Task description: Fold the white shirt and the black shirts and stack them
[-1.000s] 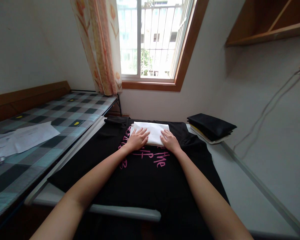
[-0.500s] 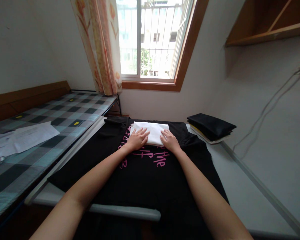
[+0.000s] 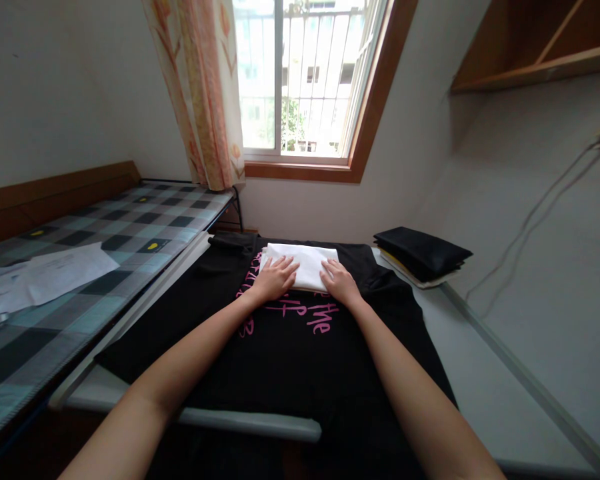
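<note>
A folded white cloth (image 3: 307,259) lies on a black T-shirt (image 3: 290,367) with pink lettering. The shirt is spread over a light-coloured table and hangs past its front edge. My left hand (image 3: 276,277) rests flat on the cloth's left part, fingers stretched out. On the right part lies my right hand (image 3: 339,280), also flat with its fingers extended. Neither hand grips anything. Some of the lettering is hidden under the cloth and my hands.
At the table's back right sits a stack of folded dark cloths (image 3: 423,253). A checked mattress (image 3: 175,213) on the left bears papers (image 3: 55,273). Beyond the table is a window (image 3: 310,87) with a curtain (image 3: 207,100); a wooden shelf (image 3: 535,77) juts from the right wall.
</note>
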### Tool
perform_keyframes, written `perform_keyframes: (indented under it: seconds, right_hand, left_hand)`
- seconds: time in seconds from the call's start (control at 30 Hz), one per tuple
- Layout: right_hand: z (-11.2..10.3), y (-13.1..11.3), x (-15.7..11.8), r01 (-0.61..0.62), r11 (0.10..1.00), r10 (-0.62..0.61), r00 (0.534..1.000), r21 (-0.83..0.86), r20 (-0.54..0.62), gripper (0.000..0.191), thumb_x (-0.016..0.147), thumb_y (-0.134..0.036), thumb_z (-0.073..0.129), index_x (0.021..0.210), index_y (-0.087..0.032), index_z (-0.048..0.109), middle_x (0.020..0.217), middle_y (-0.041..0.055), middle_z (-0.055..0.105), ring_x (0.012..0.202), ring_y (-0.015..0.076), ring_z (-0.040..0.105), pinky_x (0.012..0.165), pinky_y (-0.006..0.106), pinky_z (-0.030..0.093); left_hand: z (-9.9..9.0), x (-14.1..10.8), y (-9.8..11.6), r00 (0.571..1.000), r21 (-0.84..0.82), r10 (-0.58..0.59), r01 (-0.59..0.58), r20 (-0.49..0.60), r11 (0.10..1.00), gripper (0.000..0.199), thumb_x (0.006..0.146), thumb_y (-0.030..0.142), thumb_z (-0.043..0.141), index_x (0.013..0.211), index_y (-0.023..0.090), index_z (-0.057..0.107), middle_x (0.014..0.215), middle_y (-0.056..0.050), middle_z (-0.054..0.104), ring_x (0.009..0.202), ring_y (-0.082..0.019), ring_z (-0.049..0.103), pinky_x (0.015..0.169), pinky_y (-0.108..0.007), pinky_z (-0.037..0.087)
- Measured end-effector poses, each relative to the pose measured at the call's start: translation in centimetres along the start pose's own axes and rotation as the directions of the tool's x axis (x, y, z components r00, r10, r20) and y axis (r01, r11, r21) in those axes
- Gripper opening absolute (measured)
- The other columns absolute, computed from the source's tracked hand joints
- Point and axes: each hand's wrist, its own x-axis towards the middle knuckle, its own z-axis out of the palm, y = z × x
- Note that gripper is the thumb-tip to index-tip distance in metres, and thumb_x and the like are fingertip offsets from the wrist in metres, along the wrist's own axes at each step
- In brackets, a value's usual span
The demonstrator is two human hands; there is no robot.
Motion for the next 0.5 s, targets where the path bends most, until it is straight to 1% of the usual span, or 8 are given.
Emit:
perform_keyframes:
  seconds: [0.1, 0.3, 0.5]
  right_hand:
    - [-0.07, -0.07, -0.04, -0.003, 1.000, 0.003, 1.000, 0.001, 0.003, 0.047, 0.093, -0.033, 0.043, 0.131, -0.010, 0.058, 0.142, 0.0148, 0.049, 0.135, 0.0242, 0.040, 0.113, 0.037, 0.030]
    - [-0.05, -0.03, -0.06, -0.009, 1.000, 0.009, 1.000, 0.017, -0.002, 0.046, 0.092, -0.034, 0.043, 0.131, -0.013, 0.059, 0.142, 0.0128, 0.049, 0.135, 0.0235, 0.040, 0.112, 0.037, 0.031]
    - [0.03, 0.04, -0.06, -0.012, 0.999, 0.012, 1.000, 0.034, -0.012, 0.044, 0.092, -0.034, 0.044, 0.130, -0.017, 0.060, 0.142, 0.0102, 0.051, 0.135, 0.0227, 0.041, 0.112, 0.038, 0.032]
  left_hand:
    - [0.08, -0.01, -0.06, 1.000, -0.003, -0.001, 0.001, -0.007, 1.000, 0.047, 0.099, 0.036, 0.028, 0.140, 0.023, 0.045, 0.150, -0.009, 0.040, 0.138, -0.027, 0.035, 0.112, -0.052, 0.027]
    - [0.43, 0.04, -0.24, 1.000, -0.007, 0.011, -0.011, -0.028, 1.000, 0.046, 0.099, 0.036, 0.029, 0.140, 0.023, 0.046, 0.149, -0.010, 0.042, 0.138, -0.028, 0.036, 0.111, -0.054, 0.027]
    - [0.34, 0.03, -0.21, 1.000, -0.009, 0.008, -0.008, -0.027, 1.000, 0.046, 0.099, 0.036, 0.030, 0.140, 0.024, 0.046, 0.149, -0.009, 0.042, 0.138, -0.027, 0.036, 0.111, -0.053, 0.027]
